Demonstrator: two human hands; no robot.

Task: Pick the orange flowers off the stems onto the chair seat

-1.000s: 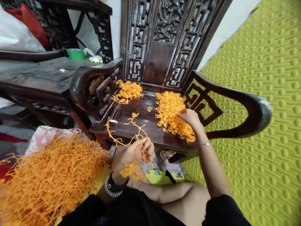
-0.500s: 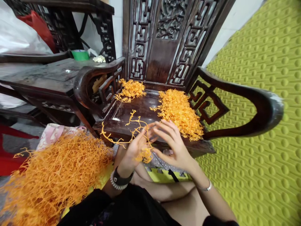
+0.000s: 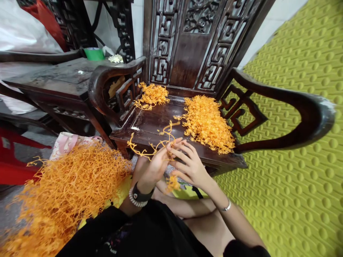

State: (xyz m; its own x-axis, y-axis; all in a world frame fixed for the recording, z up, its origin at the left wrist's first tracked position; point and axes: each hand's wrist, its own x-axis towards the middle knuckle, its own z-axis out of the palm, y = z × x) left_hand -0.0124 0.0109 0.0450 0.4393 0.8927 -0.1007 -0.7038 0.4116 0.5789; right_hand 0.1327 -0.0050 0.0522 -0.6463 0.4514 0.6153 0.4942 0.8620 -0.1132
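Note:
My left hand (image 3: 158, 162) is closed around an orange branched strand (image 3: 139, 152), thin and plastic-looking. Its knobbly twigs stick out to the left over the seat's front edge. My right hand (image 3: 190, 164) meets the left fingertips, fingers bent and pressed against the strand there; the exact pinch is partly hidden. Below the two hands hangs a small orange cluster (image 3: 173, 183), slightly blurred. On the dark wooden chair seat (image 3: 160, 123) lie a large heap of curly orange pieces (image 3: 207, 123) at the right and a smaller orange heap (image 3: 152, 95) at the back left.
A big tangled pile of orange strands (image 3: 75, 182) is at my left, by a pink and white bag (image 3: 65, 144). Carved chair arms (image 3: 289, 100) flank the seat. A side table (image 3: 59, 80) bears green tape (image 3: 94, 54). Yellow studded matting (image 3: 302, 178) lies at right.
My right hand has moved in from apart and closed up against the left fingertips. The orange cluster hangs lower, below the hands. The view has shifted slightly.

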